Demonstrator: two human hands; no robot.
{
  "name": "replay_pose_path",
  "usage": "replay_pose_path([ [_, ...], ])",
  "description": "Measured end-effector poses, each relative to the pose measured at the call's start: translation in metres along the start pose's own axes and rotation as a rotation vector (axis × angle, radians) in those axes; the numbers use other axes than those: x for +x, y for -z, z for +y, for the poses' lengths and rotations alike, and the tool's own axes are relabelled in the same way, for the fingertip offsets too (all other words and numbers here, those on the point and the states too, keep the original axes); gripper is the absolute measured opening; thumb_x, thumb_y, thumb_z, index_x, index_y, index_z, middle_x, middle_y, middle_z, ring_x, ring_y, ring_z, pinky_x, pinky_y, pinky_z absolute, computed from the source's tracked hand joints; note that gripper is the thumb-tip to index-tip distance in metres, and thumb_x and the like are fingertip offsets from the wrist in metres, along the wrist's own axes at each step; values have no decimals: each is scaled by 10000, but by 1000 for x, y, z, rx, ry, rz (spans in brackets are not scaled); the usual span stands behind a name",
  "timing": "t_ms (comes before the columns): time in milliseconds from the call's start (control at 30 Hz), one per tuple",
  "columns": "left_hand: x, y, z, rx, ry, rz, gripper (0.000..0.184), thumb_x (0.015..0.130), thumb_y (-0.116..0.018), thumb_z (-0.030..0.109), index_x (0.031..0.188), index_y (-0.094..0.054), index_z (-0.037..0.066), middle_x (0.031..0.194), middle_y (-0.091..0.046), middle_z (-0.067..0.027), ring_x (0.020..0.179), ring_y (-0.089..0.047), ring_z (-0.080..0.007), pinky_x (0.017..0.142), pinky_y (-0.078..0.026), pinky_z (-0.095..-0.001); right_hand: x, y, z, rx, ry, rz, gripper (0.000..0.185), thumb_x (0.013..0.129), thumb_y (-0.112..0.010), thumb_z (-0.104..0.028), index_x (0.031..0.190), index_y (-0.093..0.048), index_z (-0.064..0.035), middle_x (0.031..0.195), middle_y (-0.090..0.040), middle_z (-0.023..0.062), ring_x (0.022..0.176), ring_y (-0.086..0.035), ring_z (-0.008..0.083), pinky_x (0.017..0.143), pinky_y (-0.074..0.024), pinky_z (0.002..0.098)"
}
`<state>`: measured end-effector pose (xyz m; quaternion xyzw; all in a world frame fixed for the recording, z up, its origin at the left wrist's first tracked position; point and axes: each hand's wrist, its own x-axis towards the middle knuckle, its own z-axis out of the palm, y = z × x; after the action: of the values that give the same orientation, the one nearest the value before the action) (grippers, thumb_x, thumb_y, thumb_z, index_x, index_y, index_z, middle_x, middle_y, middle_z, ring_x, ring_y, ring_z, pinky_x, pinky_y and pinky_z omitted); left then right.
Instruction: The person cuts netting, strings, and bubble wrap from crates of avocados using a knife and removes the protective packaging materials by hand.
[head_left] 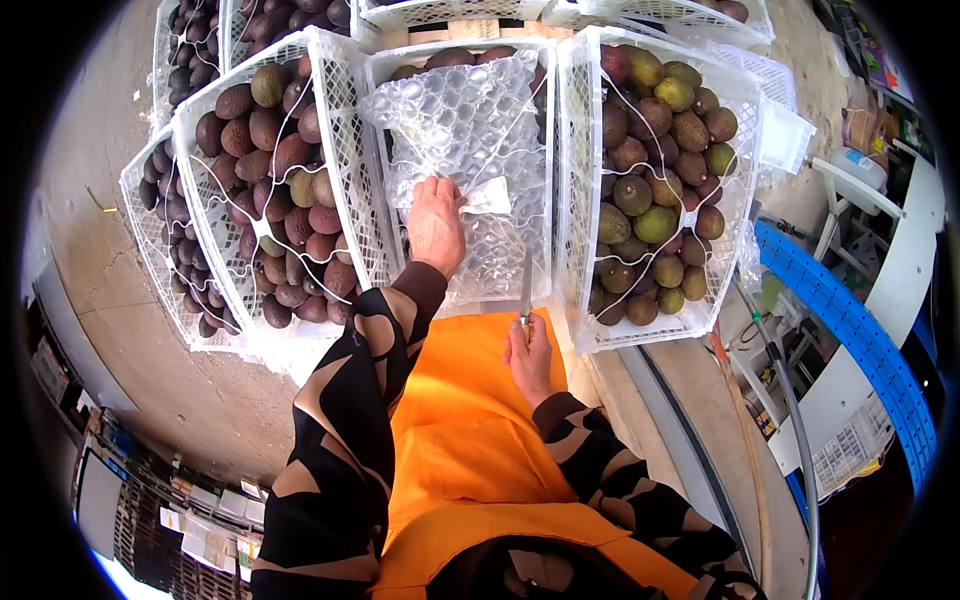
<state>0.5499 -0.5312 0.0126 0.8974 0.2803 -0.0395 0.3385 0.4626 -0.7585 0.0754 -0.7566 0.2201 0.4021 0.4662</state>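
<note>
Left hand (pixel 437 228): rests on our bubble wrap (pixel 455 120), beside the white tag (pixel 489 197); we cannot tell if fingers pinch it.
Right hand (pixel 529 358): clamped round our knife (pixel 526 290), blade pointing away from us.
Bubble wrap: over avocados in our middle crate (pixel 376 160), between 2 avocado crates.
Tag writing: too small to read.

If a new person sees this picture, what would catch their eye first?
The bright orange apron in the lower middle stands out first. Above it, crates packed with dark and greenish avocados flank a crate covered with shiny bubble wrap. Near that crate's lower edge, the right hand holds a knife.
</note>
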Motion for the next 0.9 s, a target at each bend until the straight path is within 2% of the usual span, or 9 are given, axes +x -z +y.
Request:
replay_pose_path([
  [133,-7,1,7,-30,81,7,115,807,-647,53,855,-547,24,906,-531,-144,925,-520,-330,765,-452,-423,5,4,3,68,43,73,270,988,-516,-236,1156,-470,-30,734,-569,55,497,-513,96,459,-427,250],
  [300,22,5,-2,206,-226,-82,193,820,-666,140,934,-548,38,929,-541,-126,942,-526,-307,797,-421,-414,17,1,10,-150,200,124,239,979,-523,-167,1162,-463,-25,797,-567,58,578,-518,110,521,-450,268],
  [367,30,1,-3,174,-275,-116,264,818,-681,177,998,-542,43,933,-554,-125,943,-533,-298,813,-405,-408,39,-14,-41,-252,455,251,235,934,-572,-133,1114,-487,-8,848,-587,94,684,-567,181,637,-487,331],
  [433,25,-15,-11,178,-110,-180,374,807,-704,268,1065,-531,59,933,-582,-122,931,-553,-290,824,-385,-406,72,-30,-113,-201,553,277,247,895,-600,-170,1064,-486,-31,905,-623,193,791,-606,394,679,-468,443],
  [533,28,-27,-10,183,134,-247,311,803,-702,347,962,-626,91,936,-582,-104,923,-568,-281,825,-375,-415,142,-57,-206,-576,687,312,339,784,-702,-175,995,-493,-12,1043,-559,173,881,-585,377,700,-480,443],
  [567,27,-24,-5,181,86,-230,293,804,-700,351,937,-642,97,947,-573,-101,926,-564,-277,825,-374,-412,157,-66,-235,-608,748,262,419,726,-779,-228,996,-540,-15,1160,-530,147,958,-574,354,781,-482,413],
  [667,18,-14,6,203,-69,-131,276,778,-718,360,845,-665,98,931,-537,-80,916,-547,-266,793,-383,-407,215,-88,-275,-1174,1173,105,651,559,-871,-417,986,-627,10,1143,-580,142,1072,-552,311,928,-429,399],
  [767,19,-1,11,237,-163,-167,184,831,-664,286,848,-662,102,961,-515,-82,1009,-468,-279,825,-361,-397,238,-104,-281,-1574,1032,-339,742,503,-869,-527,960,-625,5,969,-663,169,1017,-605,336,910,-447,413],
  [900,8,-1,11,120,-177,-73,104,835,-628,196,846,-637,93,963,-514,-64,1059,-459,-279,894,-329,-424,256,-106,-247,-1452,891,-164,545,628,-841,-446,922,-613,-49,896,-684,129,981,-622,295,895,-423,419],
])
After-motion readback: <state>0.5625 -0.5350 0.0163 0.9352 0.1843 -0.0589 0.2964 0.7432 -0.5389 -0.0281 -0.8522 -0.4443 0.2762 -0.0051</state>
